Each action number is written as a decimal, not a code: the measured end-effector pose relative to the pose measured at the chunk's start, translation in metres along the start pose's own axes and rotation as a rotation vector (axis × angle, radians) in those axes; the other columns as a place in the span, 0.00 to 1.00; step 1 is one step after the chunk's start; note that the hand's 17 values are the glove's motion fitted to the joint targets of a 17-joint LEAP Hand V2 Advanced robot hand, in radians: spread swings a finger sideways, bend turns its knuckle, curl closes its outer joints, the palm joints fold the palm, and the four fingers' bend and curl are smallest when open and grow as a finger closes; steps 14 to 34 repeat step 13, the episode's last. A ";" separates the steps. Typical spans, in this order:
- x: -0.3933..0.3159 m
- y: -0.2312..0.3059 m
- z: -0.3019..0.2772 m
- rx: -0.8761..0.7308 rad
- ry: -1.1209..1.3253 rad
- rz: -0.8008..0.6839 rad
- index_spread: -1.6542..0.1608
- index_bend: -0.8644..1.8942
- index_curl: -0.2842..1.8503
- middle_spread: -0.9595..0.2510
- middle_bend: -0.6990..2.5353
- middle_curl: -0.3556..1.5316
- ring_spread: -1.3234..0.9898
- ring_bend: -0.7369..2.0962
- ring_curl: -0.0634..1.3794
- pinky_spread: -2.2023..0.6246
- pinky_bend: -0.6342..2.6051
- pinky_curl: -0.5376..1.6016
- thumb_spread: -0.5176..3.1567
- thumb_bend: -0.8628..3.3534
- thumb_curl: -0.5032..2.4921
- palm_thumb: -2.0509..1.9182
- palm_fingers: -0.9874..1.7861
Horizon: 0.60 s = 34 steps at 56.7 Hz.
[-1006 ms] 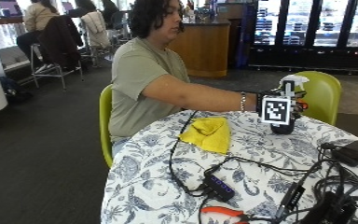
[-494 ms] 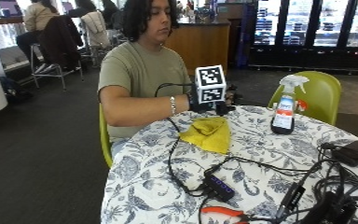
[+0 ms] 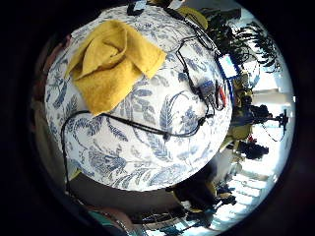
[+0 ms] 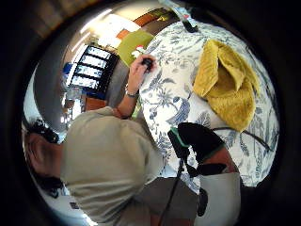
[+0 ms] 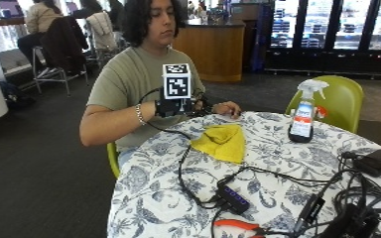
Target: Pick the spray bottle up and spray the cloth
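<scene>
Nearest me, the round table (image 5: 177, 208) wore a blue-and-white leaf-patterned cloth, and over it ran black cables (image 5: 197, 183) to a small black hub (image 5: 233, 198), with orange-handled pliers (image 5: 240, 225) at the near edge and a dark flat device (image 5: 377, 161) off to one side.

Past those lay the yellow cloth (image 5: 222, 141), crumpled, on the person's side of the table. Above and just behind it hung the gloved right hand (image 5: 174, 106), raised off the table and drawn close to the person's chest. I could not tell how its fingers stood; nothing showed in its grasp. The bare left hand (image 5: 225, 107) rested at the table's rim beside it.

The spray bottle (image 5: 303, 119), white trigger head up, stood upright on the far side, well apart from the hand and untouched. So, by my reckoning, the pick-up was not yet begun. The next move would call for a reach across the cloth to the bottle's neck, taking it without tipping it, then turning the nozzle down toward the cloth.

Beyond the table stood a lime-green chair (image 5: 342, 96), a wooden counter (image 5: 214, 49) and lit glass-door coolers (image 5: 329, 29).
</scene>
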<state>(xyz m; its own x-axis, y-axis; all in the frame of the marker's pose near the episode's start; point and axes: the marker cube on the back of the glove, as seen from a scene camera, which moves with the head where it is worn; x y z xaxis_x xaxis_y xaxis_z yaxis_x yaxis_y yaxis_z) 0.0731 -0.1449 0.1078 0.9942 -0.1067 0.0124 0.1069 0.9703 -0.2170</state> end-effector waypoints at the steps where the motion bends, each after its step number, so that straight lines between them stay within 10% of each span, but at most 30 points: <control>1: -0.002 0.001 0.001 -0.001 -0.003 -0.004 0.68 0.36 0.24 0.76 0.28 0.38 0.54 0.40 0.28 0.85 0.29 0.42 0.42 0.20 0.29 0.69 0.45; 34: -0.016 -0.002 -0.002 0.049 0.000 -0.049 0.67 0.36 0.24 0.76 0.27 0.37 0.54 0.40 0.28 0.85 0.30 0.42 0.42 0.20 0.28 0.68 0.46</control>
